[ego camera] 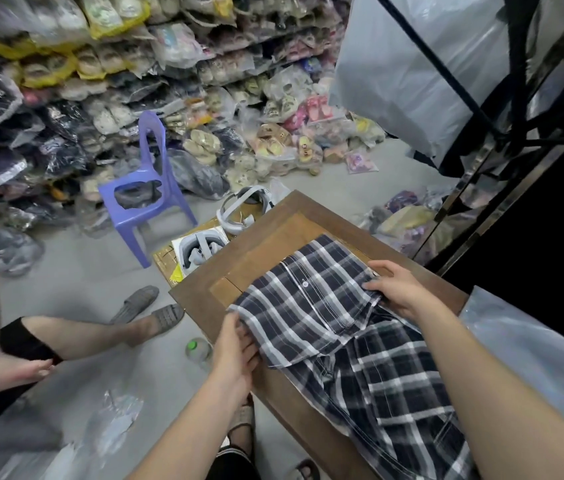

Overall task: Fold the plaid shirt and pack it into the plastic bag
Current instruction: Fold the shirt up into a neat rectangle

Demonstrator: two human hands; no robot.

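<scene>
A dark blue and white plaid shirt (315, 306) lies on a small brown wooden table (256, 251), its upper part laid flat and its lower part hanging toward me over the near edge. My left hand (235, 351) pinches the shirt's left edge at the table's side. On the right edge near the collar, my right hand (398, 289) grips a fold of the cloth. A clear plastic bag (533, 351) lies at the right, beside the table.
A purple plastic chair (145, 199) stands on the floor behind the table, next to a cardboard box with white headsets (201, 252). Another person's legs (76, 337) stretch in from the left. A bottle (197, 349) stands by the table. Bagged shoes (135, 81) are piled along the back.
</scene>
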